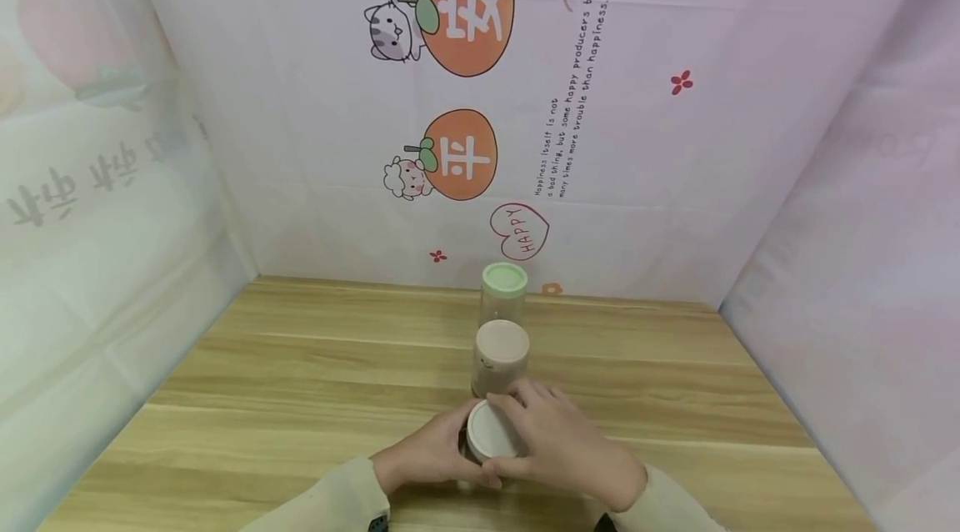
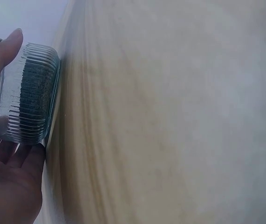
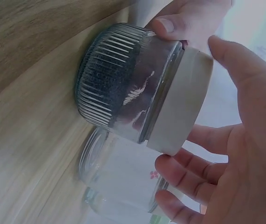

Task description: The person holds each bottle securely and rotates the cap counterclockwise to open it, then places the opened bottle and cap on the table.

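Note:
A ribbed glass jar (image 3: 137,88) with dark contents in its lower part stands on the wooden table, topped by a white lid (image 1: 492,430). My left hand (image 1: 433,450) holds the jar's glass body, with the thumb on one side and the fingers on the other in the left wrist view. From the right, my right hand (image 1: 566,444) grips the lid by its rim, thumb at the near side and fingers round the far side. Straight behind this jar is a second clear jar with a cream lid (image 1: 502,342), close to my right fingertips in the head view.
A third clear jar with a pale green lid (image 1: 504,280) stands at the back, lined up behind the other two. White printed cloth (image 1: 630,140) encloses the wooden table (image 1: 315,373) at the back and both sides.

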The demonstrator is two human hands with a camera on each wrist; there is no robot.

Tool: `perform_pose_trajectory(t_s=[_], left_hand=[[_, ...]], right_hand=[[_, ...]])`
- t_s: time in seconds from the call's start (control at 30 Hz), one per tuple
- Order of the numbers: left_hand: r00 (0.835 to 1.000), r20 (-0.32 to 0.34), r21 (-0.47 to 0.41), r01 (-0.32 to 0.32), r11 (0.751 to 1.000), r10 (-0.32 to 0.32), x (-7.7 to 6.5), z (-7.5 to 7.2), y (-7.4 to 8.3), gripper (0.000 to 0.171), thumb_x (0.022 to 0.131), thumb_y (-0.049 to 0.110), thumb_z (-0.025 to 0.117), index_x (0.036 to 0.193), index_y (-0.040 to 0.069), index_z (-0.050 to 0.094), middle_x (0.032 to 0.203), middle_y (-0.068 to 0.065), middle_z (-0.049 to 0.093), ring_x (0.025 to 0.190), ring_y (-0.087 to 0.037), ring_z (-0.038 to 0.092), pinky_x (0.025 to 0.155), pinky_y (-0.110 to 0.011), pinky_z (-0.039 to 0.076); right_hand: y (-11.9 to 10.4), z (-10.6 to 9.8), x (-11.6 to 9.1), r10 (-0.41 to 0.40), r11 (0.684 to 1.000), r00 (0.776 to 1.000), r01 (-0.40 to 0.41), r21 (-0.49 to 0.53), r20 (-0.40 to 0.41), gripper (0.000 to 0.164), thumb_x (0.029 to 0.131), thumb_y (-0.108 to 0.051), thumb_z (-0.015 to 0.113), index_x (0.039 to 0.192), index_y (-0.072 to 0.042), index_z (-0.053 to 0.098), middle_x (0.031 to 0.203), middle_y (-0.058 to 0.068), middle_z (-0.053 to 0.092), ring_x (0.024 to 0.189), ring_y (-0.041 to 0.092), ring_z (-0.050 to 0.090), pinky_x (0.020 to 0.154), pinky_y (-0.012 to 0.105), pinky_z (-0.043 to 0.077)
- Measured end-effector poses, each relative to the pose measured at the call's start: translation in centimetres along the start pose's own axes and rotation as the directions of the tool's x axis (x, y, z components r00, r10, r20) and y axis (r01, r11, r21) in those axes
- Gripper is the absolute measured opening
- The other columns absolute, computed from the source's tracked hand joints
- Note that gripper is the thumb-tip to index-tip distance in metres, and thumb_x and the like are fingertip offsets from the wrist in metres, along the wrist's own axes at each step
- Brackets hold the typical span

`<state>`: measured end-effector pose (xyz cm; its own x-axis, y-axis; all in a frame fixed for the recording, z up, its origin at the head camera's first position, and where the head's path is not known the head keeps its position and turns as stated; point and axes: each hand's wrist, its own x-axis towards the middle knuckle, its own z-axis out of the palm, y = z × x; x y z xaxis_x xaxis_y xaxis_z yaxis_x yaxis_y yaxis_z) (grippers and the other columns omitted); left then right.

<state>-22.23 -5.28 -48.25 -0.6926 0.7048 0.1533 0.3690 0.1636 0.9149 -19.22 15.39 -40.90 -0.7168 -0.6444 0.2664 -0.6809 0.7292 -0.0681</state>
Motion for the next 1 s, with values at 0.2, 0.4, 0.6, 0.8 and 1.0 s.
perform_pose_trajectory(t_s=[0.2, 0.4, 0.6, 0.8, 1.0], left_hand=[[1.0, -0.007, 0.004, 0.002, 1.0, -0.001, 0.1, 0.1, 0.0, 0.085, 0.068, 0.035, 0.08, 0.137, 0.035, 0.03, 0.128, 0.009, 0.047, 0.113, -0.011, 0.048, 0.095, -0.03, 0.038], [1.0, -0.008, -0.005, -0.007, 1.0, 0.007, 0.0, 0.0, 0.0, 0.086, 0.067, 0.035, 0.08, 0.137, 0.033, 0.03, 0.129, 0.009, 0.046, 0.114, -0.011, 0.047, 0.097, -0.029, 0.036], [0.998, 0.035, -0.044, -0.041, 0.998, 0.043, -0.1, -0.2, 1.3, 0.08, 0.072, 0.029, 0.078, 0.138, 0.032, 0.032, 0.133, 0.008, 0.042, 0.116, -0.012, 0.045, 0.096, -0.029, 0.036], [0.996, 0.066, -0.059, -0.055, 0.997, 0.059, -0.2, -0.5, 1.9, 0.079, 0.075, 0.026, 0.076, 0.14, 0.032, 0.031, 0.141, 0.008, 0.032, 0.122, -0.014, 0.04, 0.097, -0.029, 0.035], [0.999, 0.031, 0.012, -0.027, 1.0, 0.027, 0.0, -0.2, 0.5, 0.081, 0.074, 0.035, 0.076, 0.14, 0.034, 0.029, 0.139, 0.01, 0.035, 0.121, -0.011, 0.04, 0.098, -0.029, 0.035]], right_hand=[[0.3, 0.0, 0.2, -0.088, 0.995, 0.996, 0.089, 0.048, -0.019, 0.067, 0.076, -0.055, 0.063, 0.13, -0.018, 0.05, 0.116, -0.002, 0.047, 0.105, 0.015, 0.045, 0.084, 0.038, 0.043], [0.5, -0.2, 0.4, -0.177, 0.977, 0.984, 0.172, 0.124, 0.026, 0.073, 0.069, -0.033, 0.068, 0.137, -0.025, 0.041, 0.131, 0.0, 0.042, 0.117, 0.019, 0.039, 0.088, 0.039, 0.043], [0.6, 0.1, 0.5, -0.271, 0.949, 0.962, 0.263, 0.174, 0.025, 0.074, 0.068, -0.024, 0.07, 0.136, -0.024, 0.041, 0.138, -0.002, 0.037, 0.124, 0.018, 0.035, 0.092, 0.04, 0.041], [0.7, 0.3, 0.6, -0.322, 0.925, 0.947, 0.312, 0.216, 0.009, 0.063, 0.073, -0.027, 0.07, 0.132, -0.025, 0.046, 0.139, -0.003, 0.037, 0.126, 0.017, 0.033, 0.095, 0.05, 0.035], [0.5, 0.5, 0.6, -0.241, 0.952, 0.97, 0.239, 0.191, -0.011, 0.062, 0.078, -0.052, 0.063, 0.132, -0.028, 0.044, 0.141, -0.005, 0.032, 0.127, 0.018, 0.031, 0.094, 0.052, 0.035]])
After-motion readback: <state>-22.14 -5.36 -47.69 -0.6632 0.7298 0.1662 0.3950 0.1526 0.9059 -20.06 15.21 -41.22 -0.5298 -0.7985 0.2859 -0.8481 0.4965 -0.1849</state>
